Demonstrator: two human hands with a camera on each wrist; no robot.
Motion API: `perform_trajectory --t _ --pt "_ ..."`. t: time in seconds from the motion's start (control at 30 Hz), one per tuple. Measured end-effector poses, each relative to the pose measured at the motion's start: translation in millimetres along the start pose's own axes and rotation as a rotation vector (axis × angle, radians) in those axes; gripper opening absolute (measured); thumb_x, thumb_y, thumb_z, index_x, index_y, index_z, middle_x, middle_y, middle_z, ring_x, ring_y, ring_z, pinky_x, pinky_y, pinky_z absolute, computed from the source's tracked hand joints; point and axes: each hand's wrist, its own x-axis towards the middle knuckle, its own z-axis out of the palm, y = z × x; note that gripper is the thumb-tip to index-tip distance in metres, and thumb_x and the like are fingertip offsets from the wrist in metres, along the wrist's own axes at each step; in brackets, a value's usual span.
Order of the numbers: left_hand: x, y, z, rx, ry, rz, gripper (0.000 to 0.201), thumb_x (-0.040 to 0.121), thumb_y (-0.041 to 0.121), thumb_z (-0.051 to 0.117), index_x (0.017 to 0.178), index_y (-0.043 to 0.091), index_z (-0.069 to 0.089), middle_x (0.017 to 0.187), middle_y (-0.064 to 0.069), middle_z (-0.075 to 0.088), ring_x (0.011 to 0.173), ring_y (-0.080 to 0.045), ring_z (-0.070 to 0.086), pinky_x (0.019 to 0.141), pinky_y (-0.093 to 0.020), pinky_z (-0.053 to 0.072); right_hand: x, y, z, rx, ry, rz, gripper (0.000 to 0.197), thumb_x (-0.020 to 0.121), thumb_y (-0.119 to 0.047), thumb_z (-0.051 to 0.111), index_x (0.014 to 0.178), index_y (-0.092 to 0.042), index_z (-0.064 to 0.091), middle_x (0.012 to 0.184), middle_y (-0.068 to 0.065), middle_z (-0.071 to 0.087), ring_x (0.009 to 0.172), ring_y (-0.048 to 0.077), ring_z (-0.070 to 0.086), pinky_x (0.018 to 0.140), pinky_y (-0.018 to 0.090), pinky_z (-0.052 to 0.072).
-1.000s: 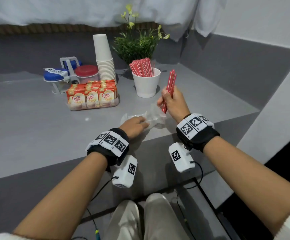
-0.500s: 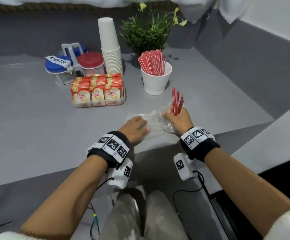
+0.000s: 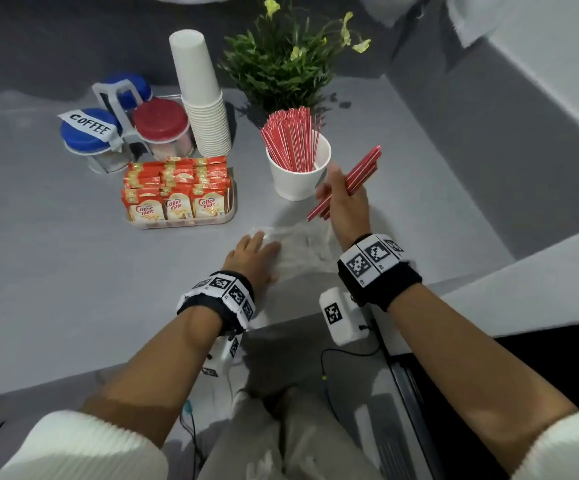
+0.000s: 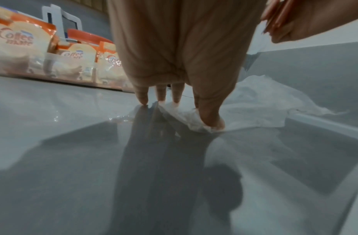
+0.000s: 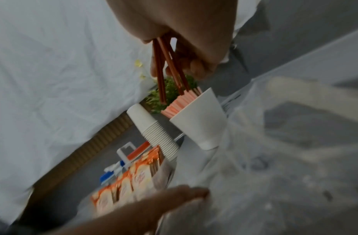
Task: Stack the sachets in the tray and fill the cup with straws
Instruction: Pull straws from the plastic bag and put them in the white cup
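Here, in the head view, the right hand (image 3: 345, 199) was clenched round a small bundle of red straws (image 3: 360, 171) just to the right of the white cup (image 3: 298, 174), almost touching its rim. The bundle's long axis slanted, its upper end pointing up and away from the cup and its lower end near the cup's base, so I judged the straws would have to be tipped upright and carried a little leftward over the mouth. The cup already held a dense sheaf of straws. The left hand (image 3: 251, 252), well nearer the person than the cup, lay flat with straight fingers on a clear plastic wrapper (image 3: 301, 244). Left of the cup, the clear tray (image 3: 184, 221) stood full of upright Coffee-mate sachets (image 3: 173, 202).

The left wrist view added what the head view could not: the fingertips (image 4: 143, 99) and thumb pressed the wrapper's edge to the tabletop, gripping nothing. The cup was out of that view.

The right wrist view showed the grip from beneath: fingers curled about the straws, whose free ends hung just above the cup's own straws (image 5: 181, 101). Whether they touched I could not tell through the blur.
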Motion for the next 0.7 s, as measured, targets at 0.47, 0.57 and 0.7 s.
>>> perform_trajectory --t 0.47,0.57,0.7 --pt "13 1 -13 -0.042 0.026 0.035 0.07 0.081 0.035 0.065 0.139 0.014 0.032 0.148 -0.015 0.019 0.137 -0.033 0.021 0.109 -0.042 0.03 4 63 22 -0.473 -0.101 0.084 0.019 0.081 -0.017 0.064 0.081 0.002 0.06 0.085 0.024 0.065 0.082 0.037 0.062 0.083 0.049 0.048" --pt "17 4 -20 0.009 0.015 0.078 0.067 0.08 0.038 0.064 0.135 0.011 0.035 0.138 -0.013 0.029 0.126 -0.032 0.031 0.102 -0.041 0.034 15 61 14 -0.525 -0.049 0.098 0.02 0.08 -0.017 0.066 0.084 0.002 0.063 0.088 0.023 0.067 0.087 0.035 0.063 0.086 0.044 0.048" --pt "23 15 -21 -0.041 -0.023 0.1 0.065 0.08 0.033 0.064 0.133 0.008 0.035 0.134 -0.014 0.032 0.124 -0.032 0.032 0.099 -0.041 0.037 19 66 5 -0.567 -0.019 0.142 0.022 0.078 -0.01 0.066 0.088 0.009 0.064 0.093 0.027 0.067 0.091 0.037 0.063 0.087 0.044 0.048"
